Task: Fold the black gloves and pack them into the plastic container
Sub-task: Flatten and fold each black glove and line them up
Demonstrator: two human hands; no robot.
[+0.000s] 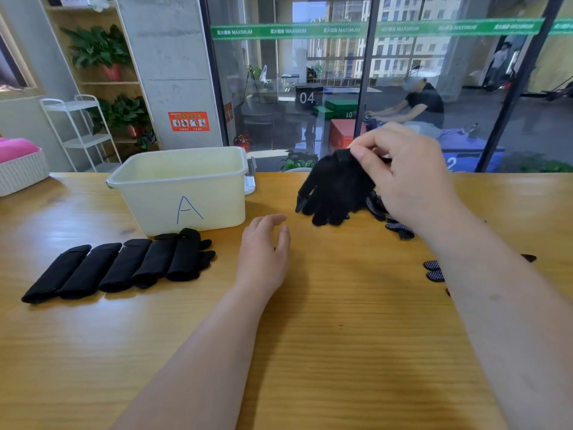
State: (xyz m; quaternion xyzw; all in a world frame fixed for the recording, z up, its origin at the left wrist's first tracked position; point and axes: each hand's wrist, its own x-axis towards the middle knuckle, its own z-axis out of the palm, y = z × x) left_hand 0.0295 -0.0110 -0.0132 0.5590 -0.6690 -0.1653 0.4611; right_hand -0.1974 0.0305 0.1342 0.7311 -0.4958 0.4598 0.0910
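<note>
Right hand (406, 178) raised over the far right of the bench (341, 336); its fingers (361, 158) pinch the cuff of a black glove (335, 190), which hangs down with its fingertips close to the wood. Left hand (263, 256) sits low at mid-bench, relaxed, fingers loosely bent, holding nothing. Plastic container (155, 200), cream, marked "A", stands far left of the hands. Folded gloves (124, 265), five in an overlapping row, lie just near of the container. Loose gloves (400, 228) with dotted palms lie under and beside the right forearm.
</note>
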